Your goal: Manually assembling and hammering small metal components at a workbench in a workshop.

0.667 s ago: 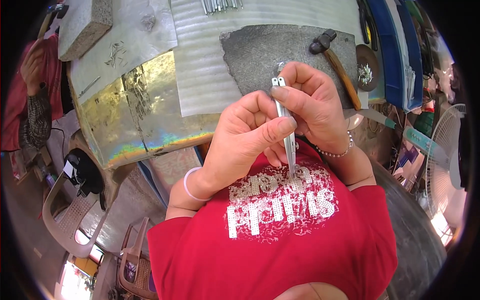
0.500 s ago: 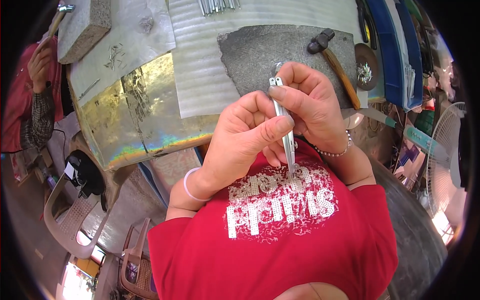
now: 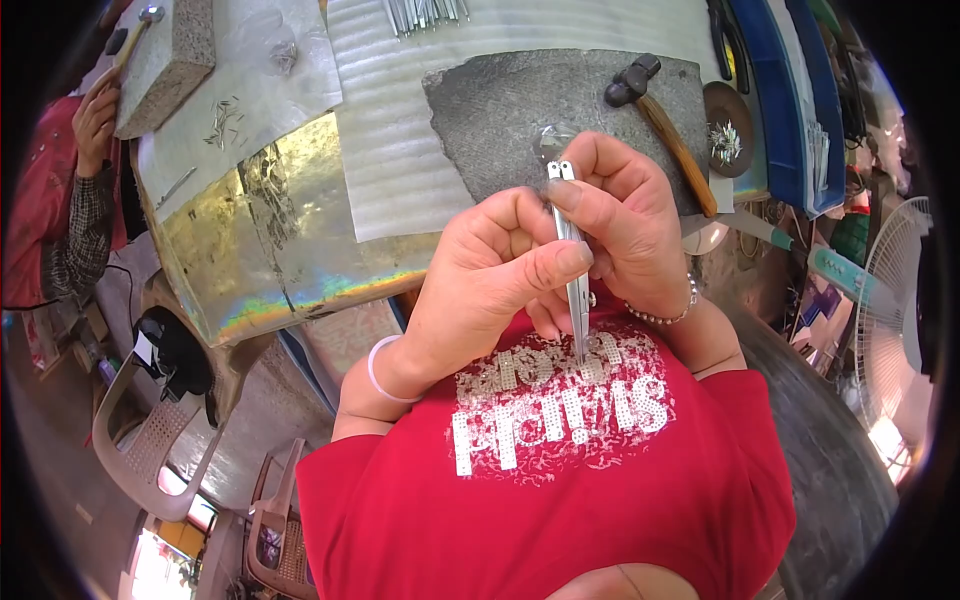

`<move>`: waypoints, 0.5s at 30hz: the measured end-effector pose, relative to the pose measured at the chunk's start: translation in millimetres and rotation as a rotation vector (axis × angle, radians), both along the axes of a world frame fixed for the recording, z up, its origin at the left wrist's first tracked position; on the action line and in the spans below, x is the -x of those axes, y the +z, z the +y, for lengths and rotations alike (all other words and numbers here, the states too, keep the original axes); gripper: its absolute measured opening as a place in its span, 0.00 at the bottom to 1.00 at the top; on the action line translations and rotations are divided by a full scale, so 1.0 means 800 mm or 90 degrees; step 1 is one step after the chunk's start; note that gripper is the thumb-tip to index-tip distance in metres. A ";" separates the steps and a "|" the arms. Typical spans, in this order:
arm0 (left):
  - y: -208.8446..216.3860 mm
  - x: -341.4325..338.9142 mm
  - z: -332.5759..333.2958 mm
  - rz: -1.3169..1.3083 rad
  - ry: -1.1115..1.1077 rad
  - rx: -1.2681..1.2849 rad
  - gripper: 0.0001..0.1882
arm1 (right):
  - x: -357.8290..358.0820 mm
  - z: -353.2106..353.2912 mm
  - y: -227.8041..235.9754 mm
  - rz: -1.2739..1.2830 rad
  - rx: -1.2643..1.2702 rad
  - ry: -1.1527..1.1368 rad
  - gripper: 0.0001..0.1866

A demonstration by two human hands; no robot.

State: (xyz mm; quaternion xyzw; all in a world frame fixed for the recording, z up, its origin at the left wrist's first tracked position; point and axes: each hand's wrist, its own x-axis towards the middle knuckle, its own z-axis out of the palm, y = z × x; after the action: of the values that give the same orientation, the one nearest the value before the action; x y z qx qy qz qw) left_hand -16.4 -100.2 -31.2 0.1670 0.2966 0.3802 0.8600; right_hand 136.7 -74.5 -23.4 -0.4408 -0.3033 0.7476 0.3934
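Observation:
A slim silver metal piece (image 3: 578, 300) is held before my chest, nearly upright. Two narrow legs lie side by side in it; the upper ends are rounded with small holes, and the lower end tapers to a point. My left hand (image 3: 505, 265) is closed around its middle, thumb lying across it. Closer to the top, my right hand (image 3: 622, 215) pinches it between thumb and fingers. Fingers hide part of its length. Just beyond my fingertips lies a dark stone slab (image 3: 520, 100), with a small clear plastic piece (image 3: 552, 140) on it.
A wooden-handled hammer (image 3: 665, 135) rests across the slab's right side. Beside it are a round dish (image 3: 728, 135) of small metal bits and a blue tray (image 3: 790, 110). Silver rods (image 3: 425, 14) lie at the back. At far left a co-worker's hand (image 3: 95, 125) grips another hammer (image 3: 128, 45).
The view has shifted slightly. Both my hands keep their hold on the metal piece, almost still. The co-worker's hand and hammer at the left have moved a little.

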 end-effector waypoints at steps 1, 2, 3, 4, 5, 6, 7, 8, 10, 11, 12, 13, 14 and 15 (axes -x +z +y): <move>0.000 -0.001 0.001 0.003 0.001 0.002 0.08 | 0.000 0.001 0.000 -0.001 0.000 -0.001 0.08; -0.001 -0.001 0.002 0.002 0.000 0.002 0.08 | -0.001 0.002 0.001 0.000 0.004 -0.002 0.09; -0.001 -0.002 0.003 0.006 0.000 0.002 0.08 | -0.001 0.003 0.001 0.000 0.008 -0.003 0.09; -0.002 -0.002 0.003 0.009 0.001 0.001 0.08 | -0.001 0.004 0.001 0.000 0.008 -0.004 0.09; -0.001 -0.003 0.005 0.009 0.000 0.001 0.08 | -0.001 0.005 0.001 -0.008 0.008 0.000 0.09; 0.000 -0.004 0.007 0.011 0.002 0.007 0.08 | -0.002 0.007 0.001 -0.016 0.009 0.003 0.09; 0.000 -0.004 0.007 0.014 0.005 0.012 0.08 | -0.003 0.007 0.002 -0.017 0.008 0.003 0.09; 0.000 -0.005 0.008 0.014 0.004 0.011 0.08 | -0.003 0.008 0.003 -0.015 0.013 0.009 0.09; 0.000 -0.006 0.011 0.022 0.003 0.002 0.08 | -0.004 0.010 0.004 -0.013 0.014 0.014 0.09; 0.002 -0.006 0.012 0.023 0.002 -0.003 0.08 | -0.005 0.009 0.006 -0.019 0.016 0.009 0.08; 0.005 -0.004 0.014 0.008 -0.005 0.001 0.09 | -0.006 0.010 0.008 -0.024 0.016 0.004 0.08; 0.006 -0.003 0.017 -0.004 -0.011 0.002 0.09 | -0.006 0.013 0.011 -0.021 0.006 0.005 0.08; 0.003 -0.002 0.018 0.019 0.019 -0.019 0.09 | -0.008 0.016 0.018 -0.052 0.002 -0.009 0.07; 0.003 -0.001 0.018 0.042 0.050 -0.042 0.08 | -0.012 0.022 0.026 -0.082 -0.005 -0.024 0.07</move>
State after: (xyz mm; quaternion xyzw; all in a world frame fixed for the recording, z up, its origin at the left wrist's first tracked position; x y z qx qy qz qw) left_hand -15.4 -85.8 -28.9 0.1962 0.3182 0.4174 0.8282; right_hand 146.5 -56.8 -2.7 -0.4922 -0.3228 0.7089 0.3886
